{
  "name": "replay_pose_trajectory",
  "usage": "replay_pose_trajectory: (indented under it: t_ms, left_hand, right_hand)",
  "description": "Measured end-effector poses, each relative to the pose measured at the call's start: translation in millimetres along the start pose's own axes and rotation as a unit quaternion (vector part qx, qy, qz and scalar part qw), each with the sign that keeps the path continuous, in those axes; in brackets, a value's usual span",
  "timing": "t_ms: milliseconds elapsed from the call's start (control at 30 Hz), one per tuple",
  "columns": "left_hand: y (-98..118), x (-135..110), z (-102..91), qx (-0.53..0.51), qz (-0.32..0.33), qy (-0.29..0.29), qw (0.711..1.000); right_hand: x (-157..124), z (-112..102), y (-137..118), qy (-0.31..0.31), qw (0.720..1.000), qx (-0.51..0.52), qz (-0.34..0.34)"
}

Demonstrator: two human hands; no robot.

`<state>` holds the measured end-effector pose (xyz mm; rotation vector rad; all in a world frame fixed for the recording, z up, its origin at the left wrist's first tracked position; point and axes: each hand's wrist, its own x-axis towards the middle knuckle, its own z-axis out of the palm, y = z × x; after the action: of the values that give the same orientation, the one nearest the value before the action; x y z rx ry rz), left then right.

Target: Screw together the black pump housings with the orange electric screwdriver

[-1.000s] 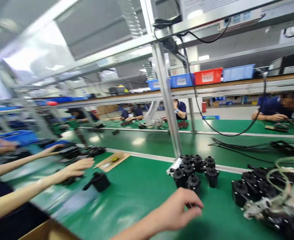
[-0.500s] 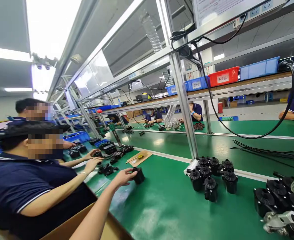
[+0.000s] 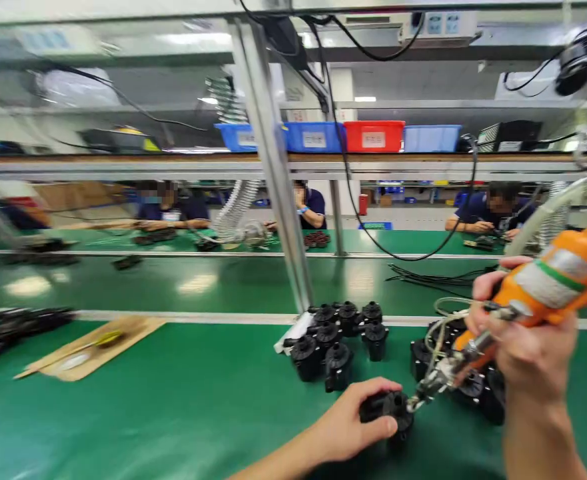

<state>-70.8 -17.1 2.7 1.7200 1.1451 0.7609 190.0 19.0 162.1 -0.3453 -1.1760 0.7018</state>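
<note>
My left hand (image 3: 356, 421) is closed round a black pump (image 3: 397, 415) standing on the green work surface, thumb and fingers on its upper part. In my right hand (image 3: 533, 340) is an orange power screwdriver (image 3: 548, 280), slanting down to the left. Its metal nose (image 3: 436, 381) meets the top right edge of the held pump; I cannot tell whether a screw is in it. A thin clear tube (image 3: 438, 327) loops near the nose. Just behind my left hand stands a group of black pumps (image 3: 327, 335). More black pumps (image 3: 476, 387) are partly hidden behind the screwdriver.
A metal post (image 3: 278, 160) rises behind the pump group. Brown paper (image 3: 98, 347) with a yellow item lies at left. A black cable (image 3: 353, 207) hangs from above, and black wires (image 3: 433, 277) lie beyond the rail. Blue bins and a red bin (image 3: 374, 136) line the shelf. Several people sit opposite.
The view has swung right. My left hand has brought the pump from beside the co-worker to the right. My right hand has come into view with the screwdriver, its nose at the pump.
</note>
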Motion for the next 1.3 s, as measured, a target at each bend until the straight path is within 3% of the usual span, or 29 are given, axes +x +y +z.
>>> replay_pose_trajectory:
  t_ms: [133, 267, 767, 1100, 1300]
  left_hand:
    - [-22.8, 32.5, 8.3, -0.061, 0.018, 0.059, 0.996]
    - [-36.4, 33.6, 11.3, -0.099, 0.004, 0.077, 0.992]
    - [-21.2, 35.4, 12.6, -0.124, -0.003, 0.034, 0.992]
    - [-27.5, 35.1, 19.2, -0.138, 0.000, 0.053, 0.989]
    - [-25.1, 34.9, 21.7, -0.146, -0.005, 0.068, 0.987]
  right_hand:
    - [9.3, 14.6, 16.2, 0.032, 0.998, -0.059, -0.019]
    - [15.7, 19.6, 23.6, 0.032, 0.997, -0.063, -0.035]
    - [12.7, 10.9, 20.9, 0.021, 0.998, -0.057, -0.004]
    - [-0.5, 46.6, 35.6, -0.011, 0.996, -0.083, 0.012]
    - [-7.9, 47.5, 44.0, -0.013, 0.996, -0.078, 0.028]
